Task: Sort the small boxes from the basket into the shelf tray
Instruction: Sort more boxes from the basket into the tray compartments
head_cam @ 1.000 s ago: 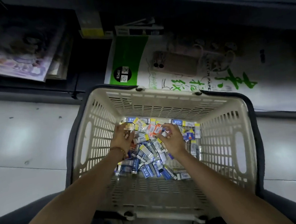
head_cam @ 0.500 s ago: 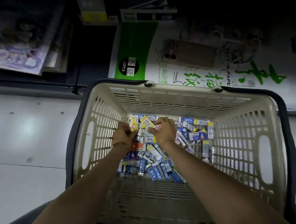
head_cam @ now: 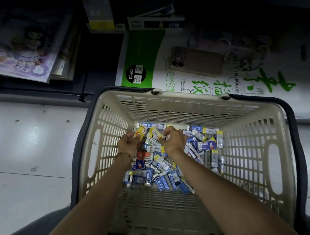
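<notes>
A beige plastic basket with a dark handle stands on the floor. Its bottom holds a heap of several small boxes, mostly blue and white, some yellow or orange. Both hands reach into the far left of the heap. My left hand, with a bead bracelet at the wrist, grips a yellow and orange box. My right hand pinches a small box at its fingertips, beside a yellow and white box. The shelf tray is not in view.
Behind the basket lies a large green and white sketch-paper pack with a phone on it. A dark low shelf holds picture books at the upper left and price tags. The pale floor spreads to the left.
The view has shifted so the basket sits further right and nearer. My right hand has moved left across the heap, close to my left hand, and both now hold boxes.
</notes>
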